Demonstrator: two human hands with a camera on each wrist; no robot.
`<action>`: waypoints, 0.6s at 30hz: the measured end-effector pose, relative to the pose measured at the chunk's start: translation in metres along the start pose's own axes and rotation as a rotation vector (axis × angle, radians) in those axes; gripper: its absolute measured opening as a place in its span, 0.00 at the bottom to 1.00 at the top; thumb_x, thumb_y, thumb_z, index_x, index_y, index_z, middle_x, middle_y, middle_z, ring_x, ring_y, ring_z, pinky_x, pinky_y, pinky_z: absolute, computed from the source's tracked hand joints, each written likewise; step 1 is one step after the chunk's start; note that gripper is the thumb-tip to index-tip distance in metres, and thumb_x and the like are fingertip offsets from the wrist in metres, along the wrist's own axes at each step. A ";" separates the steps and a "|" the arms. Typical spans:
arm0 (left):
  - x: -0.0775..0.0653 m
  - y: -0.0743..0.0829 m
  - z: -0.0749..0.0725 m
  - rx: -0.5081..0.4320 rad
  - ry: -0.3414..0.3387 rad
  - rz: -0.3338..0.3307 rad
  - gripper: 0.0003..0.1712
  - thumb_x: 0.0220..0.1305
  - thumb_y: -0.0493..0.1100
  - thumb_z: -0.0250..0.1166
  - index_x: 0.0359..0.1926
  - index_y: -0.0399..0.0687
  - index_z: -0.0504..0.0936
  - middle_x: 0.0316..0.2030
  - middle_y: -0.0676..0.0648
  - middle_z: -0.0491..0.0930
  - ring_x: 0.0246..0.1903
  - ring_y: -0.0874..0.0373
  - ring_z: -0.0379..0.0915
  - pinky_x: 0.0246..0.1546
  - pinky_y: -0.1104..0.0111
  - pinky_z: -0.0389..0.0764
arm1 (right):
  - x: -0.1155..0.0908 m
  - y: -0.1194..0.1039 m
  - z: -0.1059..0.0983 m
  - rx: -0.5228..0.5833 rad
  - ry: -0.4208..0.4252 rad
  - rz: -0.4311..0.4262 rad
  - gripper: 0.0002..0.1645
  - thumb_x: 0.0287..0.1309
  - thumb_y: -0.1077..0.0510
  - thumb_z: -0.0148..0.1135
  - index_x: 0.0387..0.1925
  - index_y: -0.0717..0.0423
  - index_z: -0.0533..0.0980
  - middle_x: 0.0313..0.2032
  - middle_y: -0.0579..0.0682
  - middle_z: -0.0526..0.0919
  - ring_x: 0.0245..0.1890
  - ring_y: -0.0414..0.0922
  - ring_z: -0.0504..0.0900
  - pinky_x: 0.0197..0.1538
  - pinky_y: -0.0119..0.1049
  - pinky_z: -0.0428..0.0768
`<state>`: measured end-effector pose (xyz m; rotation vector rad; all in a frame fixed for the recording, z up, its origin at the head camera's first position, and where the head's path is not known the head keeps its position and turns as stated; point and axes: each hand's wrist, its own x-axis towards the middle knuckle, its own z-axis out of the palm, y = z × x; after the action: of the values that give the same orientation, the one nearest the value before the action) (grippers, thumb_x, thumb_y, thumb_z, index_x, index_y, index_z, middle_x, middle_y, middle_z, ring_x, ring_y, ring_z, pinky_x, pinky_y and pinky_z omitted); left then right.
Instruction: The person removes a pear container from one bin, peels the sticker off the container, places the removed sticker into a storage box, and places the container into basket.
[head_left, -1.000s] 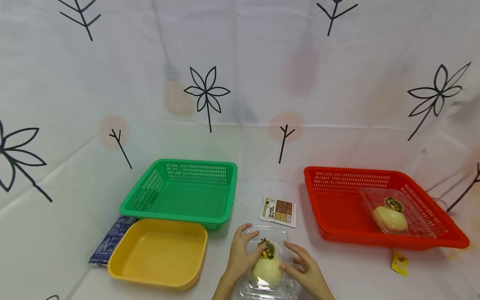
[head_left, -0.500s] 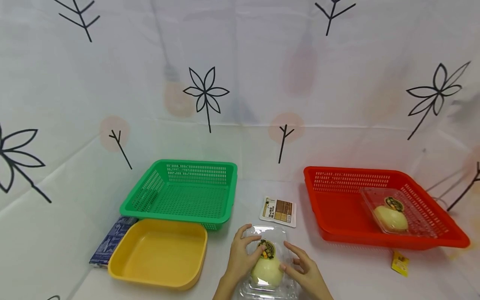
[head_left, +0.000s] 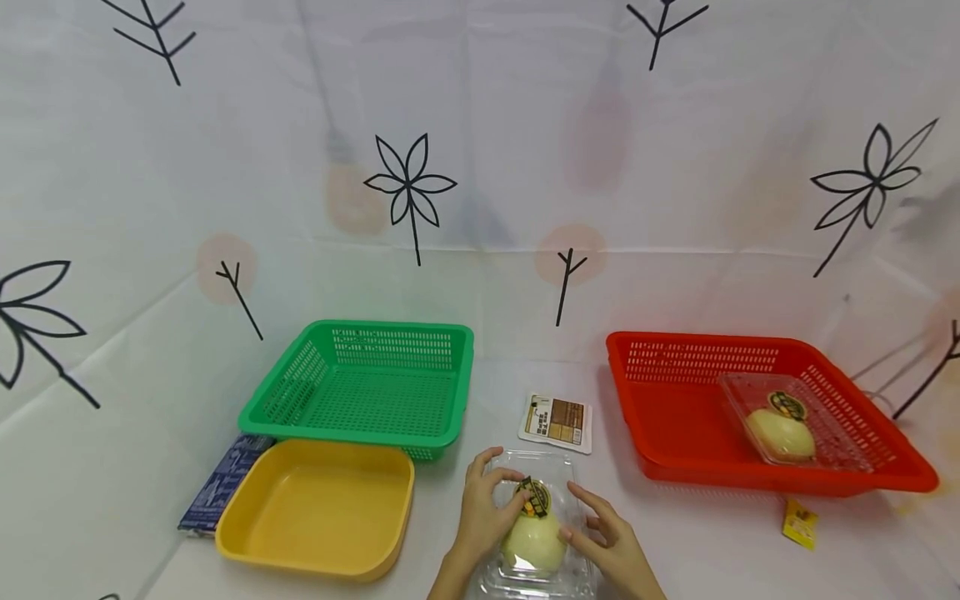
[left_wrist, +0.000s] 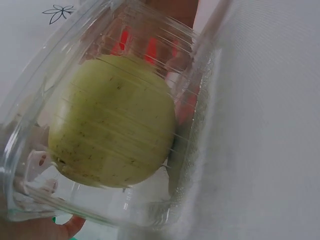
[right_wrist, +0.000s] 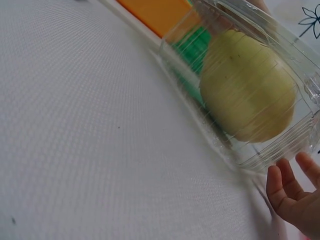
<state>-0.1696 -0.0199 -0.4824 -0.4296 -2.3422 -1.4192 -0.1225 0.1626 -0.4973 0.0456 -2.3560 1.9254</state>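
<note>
A clear plastic clamshell box [head_left: 551, 468] lies near the front middle of the table. Inside it sits a round pale yellow-green fruit [left_wrist: 112, 122], below a dark round label [head_left: 534, 498] on the lid. My left hand [head_left: 480, 517] rests over the box's left side, its thumb on the label. On the right side, my right hand [head_left: 611, 542] has its thumb over the lid by the fruit and loosely bent fingers along the edge. The right wrist view shows right-hand fingertips [right_wrist: 282, 172] beside the box wall; contact there is hard to tell.
A green basket [head_left: 442, 437] stands back left, behind a yellow tub [head_left: 315, 562] and a blue packet [head_left: 225, 487]. A red basket [head_left: 712, 475] on the right holds another boxed fruit [head_left: 782, 435]. A flat brown-and-white packet [head_left: 557, 423] and a yellow sachet [head_left: 800, 525] lie nearby.
The hands and the box keep practically the same position. Only a very slight shift of the head view shows.
</note>
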 end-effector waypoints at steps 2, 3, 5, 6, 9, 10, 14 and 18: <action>0.001 0.000 0.001 0.001 0.009 -0.006 0.07 0.45 0.39 0.72 0.28 0.44 0.83 0.52 0.39 0.73 0.54 0.41 0.66 0.52 0.46 0.68 | 0.000 0.000 0.000 0.001 0.003 0.003 0.32 0.50 0.64 0.67 0.59 0.60 0.71 0.58 0.57 0.70 0.44 0.58 0.74 0.43 0.54 0.79; 0.002 0.000 0.001 0.004 0.017 -0.007 0.06 0.45 0.38 0.72 0.27 0.44 0.83 0.51 0.40 0.73 0.53 0.41 0.66 0.52 0.46 0.68 | 0.000 0.001 0.000 0.002 0.004 0.003 0.32 0.50 0.64 0.67 0.59 0.60 0.71 0.58 0.57 0.70 0.45 0.58 0.74 0.43 0.54 0.79; 0.003 0.000 0.002 0.012 0.033 -0.015 0.05 0.44 0.37 0.72 0.25 0.45 0.83 0.50 0.41 0.73 0.52 0.43 0.67 0.52 0.48 0.68 | 0.000 0.001 0.000 0.004 0.005 0.001 0.32 0.50 0.64 0.67 0.59 0.60 0.71 0.58 0.56 0.70 0.45 0.58 0.74 0.42 0.52 0.80; 0.004 0.000 0.003 0.017 0.039 -0.020 0.04 0.44 0.37 0.71 0.24 0.45 0.83 0.49 0.42 0.74 0.51 0.43 0.67 0.52 0.49 0.68 | 0.000 0.001 0.000 0.004 0.004 0.001 0.32 0.50 0.64 0.67 0.59 0.60 0.71 0.58 0.56 0.70 0.45 0.58 0.74 0.42 0.52 0.80; 0.006 0.001 0.004 0.034 0.056 -0.033 0.03 0.43 0.36 0.70 0.22 0.45 0.83 0.46 0.43 0.74 0.49 0.44 0.67 0.51 0.51 0.68 | 0.000 0.001 0.001 0.003 0.006 0.010 0.32 0.49 0.64 0.68 0.59 0.60 0.71 0.58 0.56 0.70 0.44 0.57 0.74 0.42 0.51 0.80; 0.007 0.001 0.005 0.039 0.059 -0.039 0.03 0.42 0.35 0.70 0.21 0.45 0.82 0.46 0.43 0.73 0.48 0.45 0.67 0.51 0.51 0.68 | 0.000 0.000 0.001 0.003 0.006 0.013 0.32 0.49 0.64 0.68 0.59 0.60 0.71 0.59 0.56 0.70 0.44 0.57 0.74 0.42 0.50 0.80; 0.006 0.000 0.008 0.059 0.072 -0.052 0.04 0.44 0.35 0.70 0.21 0.46 0.82 0.46 0.45 0.73 0.49 0.45 0.66 0.52 0.53 0.68 | 0.000 0.000 0.001 0.000 0.002 0.036 0.33 0.49 0.63 0.68 0.59 0.59 0.71 0.59 0.57 0.70 0.43 0.55 0.75 0.42 0.50 0.80; 0.005 -0.001 0.011 0.056 0.092 -0.032 0.05 0.45 0.34 0.70 0.21 0.47 0.81 0.47 0.45 0.73 0.49 0.46 0.66 0.52 0.53 0.68 | 0.001 0.000 0.001 0.012 -0.002 0.044 0.33 0.49 0.62 0.68 0.60 0.59 0.71 0.60 0.58 0.69 0.42 0.54 0.74 0.42 0.49 0.81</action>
<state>-0.1762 -0.0103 -0.4853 -0.3058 -2.3186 -1.3547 -0.1237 0.1619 -0.4972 -0.0043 -2.3666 1.9598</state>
